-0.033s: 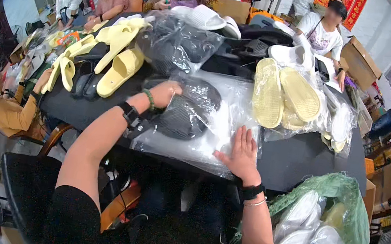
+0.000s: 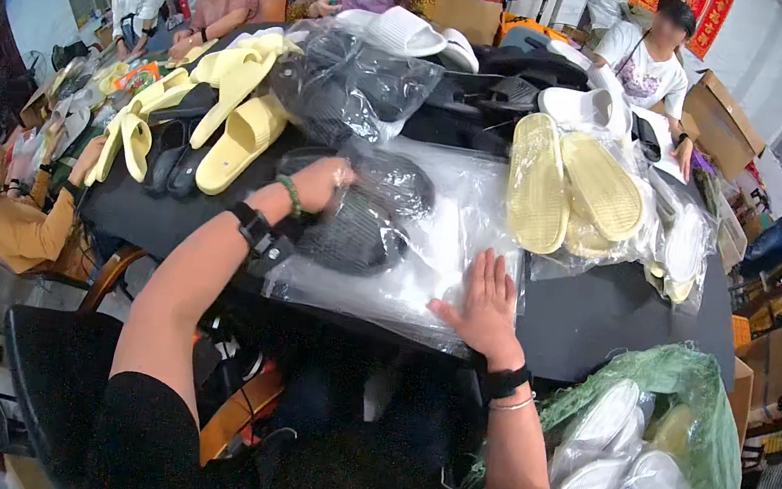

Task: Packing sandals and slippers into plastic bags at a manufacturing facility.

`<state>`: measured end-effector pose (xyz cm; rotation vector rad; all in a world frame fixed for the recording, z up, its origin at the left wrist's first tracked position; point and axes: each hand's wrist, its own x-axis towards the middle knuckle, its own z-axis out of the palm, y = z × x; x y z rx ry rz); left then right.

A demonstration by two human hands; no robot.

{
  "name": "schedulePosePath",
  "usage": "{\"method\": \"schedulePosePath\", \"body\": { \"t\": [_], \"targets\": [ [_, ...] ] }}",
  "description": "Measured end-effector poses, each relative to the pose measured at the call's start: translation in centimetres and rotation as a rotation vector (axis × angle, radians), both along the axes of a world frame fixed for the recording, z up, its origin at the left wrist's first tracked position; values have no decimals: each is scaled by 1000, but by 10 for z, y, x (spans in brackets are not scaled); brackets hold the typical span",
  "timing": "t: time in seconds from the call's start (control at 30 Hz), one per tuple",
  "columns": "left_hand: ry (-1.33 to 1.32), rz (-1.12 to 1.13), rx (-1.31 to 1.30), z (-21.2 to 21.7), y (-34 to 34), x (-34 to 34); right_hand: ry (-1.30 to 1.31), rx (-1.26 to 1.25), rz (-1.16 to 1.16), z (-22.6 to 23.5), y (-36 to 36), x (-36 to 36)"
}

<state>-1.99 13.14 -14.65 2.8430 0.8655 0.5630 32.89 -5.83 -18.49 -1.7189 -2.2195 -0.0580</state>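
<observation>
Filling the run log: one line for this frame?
left hand: on black slippers in clear bag | right hand: flat on bag | black table

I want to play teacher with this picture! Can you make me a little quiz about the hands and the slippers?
1. True or false: the left hand rests on a pair of dark slippers inside a clear plastic bag.
2. What is the right hand doing? A) pressing flat on the clear plastic bag B) lifting a yellow slipper C) reaching into the green bag
3. What colour is the big bag by the person's right arm?

Key: 1 true; 2 A; 3 green.
</observation>
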Motion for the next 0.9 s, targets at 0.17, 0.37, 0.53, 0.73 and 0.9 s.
{"method": "schedulePosePath", "body": {
  "t": [0.17,0.37,0.53,0.73,0.9],
  "targets": [
    [20,279,26,27,-29,-67,8,-96,-20,12,-3,1],
    [-74,528,409,101,-62,-100,233,-250,-29,-2,6,7],
    [-201,612,648,176,-97,-34,-25,-69,-49,-6,1,1],
    [-214,348,558,166,-120,70,-6,-85,-63,1,2,-5],
    [-126,273,300,47,-103,131,11,-86,-53,-6,1,0]
  ]
}}
